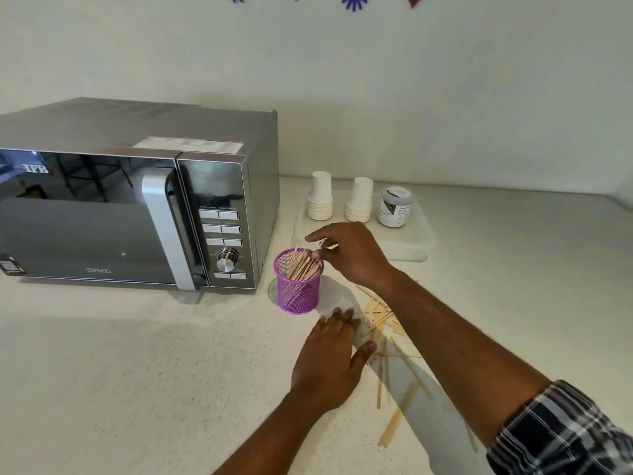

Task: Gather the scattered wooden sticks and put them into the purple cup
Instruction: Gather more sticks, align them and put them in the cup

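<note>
A purple mesh cup (297, 296) stands on the white counter in front of the microwave's control panel, with several wooden sticks (303, 265) leaning inside it. My right hand (352, 252) hovers over the cup's right rim, its fingers curled and pinching a thin stick above the opening. My left hand (330, 358) lies flat on the counter just below the cup, fingers straight, thumb spread. Several loose wooden sticks (394, 344) lie scattered on the counter to the right of my left hand, partly hidden under my right forearm.
A silver microwave (137, 207) fills the left side. Behind the cup, a clear plastic tray (414, 245) bears two stacks of white paper cups (320, 200) and a small jar (394, 207). The wall runs along the back.
</note>
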Demonstrator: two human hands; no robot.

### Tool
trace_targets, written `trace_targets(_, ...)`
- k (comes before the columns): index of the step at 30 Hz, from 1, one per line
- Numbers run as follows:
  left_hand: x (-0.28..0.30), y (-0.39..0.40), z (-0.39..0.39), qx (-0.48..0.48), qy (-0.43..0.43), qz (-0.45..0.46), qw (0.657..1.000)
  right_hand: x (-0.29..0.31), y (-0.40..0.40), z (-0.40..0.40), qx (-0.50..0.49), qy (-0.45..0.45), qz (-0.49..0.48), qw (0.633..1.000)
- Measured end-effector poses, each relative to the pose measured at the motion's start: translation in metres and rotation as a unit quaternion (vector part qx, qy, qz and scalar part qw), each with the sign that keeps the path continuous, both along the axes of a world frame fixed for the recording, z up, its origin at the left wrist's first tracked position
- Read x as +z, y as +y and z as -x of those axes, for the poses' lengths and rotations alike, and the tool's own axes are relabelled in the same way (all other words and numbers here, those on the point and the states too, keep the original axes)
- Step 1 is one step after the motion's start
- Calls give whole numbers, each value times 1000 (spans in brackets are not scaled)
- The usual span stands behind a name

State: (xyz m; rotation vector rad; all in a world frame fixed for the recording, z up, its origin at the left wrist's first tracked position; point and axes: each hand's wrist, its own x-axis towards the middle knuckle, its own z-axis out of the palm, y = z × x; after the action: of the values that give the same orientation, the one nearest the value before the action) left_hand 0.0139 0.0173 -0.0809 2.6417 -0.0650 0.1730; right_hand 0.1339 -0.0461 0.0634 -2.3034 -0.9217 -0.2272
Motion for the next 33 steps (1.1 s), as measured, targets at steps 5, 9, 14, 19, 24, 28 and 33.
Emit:
trace_targets(5, -4, -1, -4, 19, -16, -1, 1000, -13, -10, 11, -11, 24, -49, 998)
trace_targets(9, -5, -1, -6, 24, -40, 5, 999, -17, -10, 18, 68, 98, 12, 993)
trace_targets(14, -4, -1, -5, 29, -42, 20, 998, -15, -18, 11, 2, 106, -75, 992)
trace_targets(19, -1, -2, -4, 40, -54, 25, 997, -26, -13, 8, 82, 133, 81, 984)
trace_targets(24, -1, 1, -4, 28, -21, 15, 999, -33, -56, -22, -30, 104, -104, 989)
trace_targets(28, 6, -1, 0, 25, 7, 12, 1000, -64, -104, -47, -39, 96, 62, 993)
trace_targets(33, 10, -3, 7, 24, 35, -5, 999, -93, -144, -38, 69, 51, 167, 982)
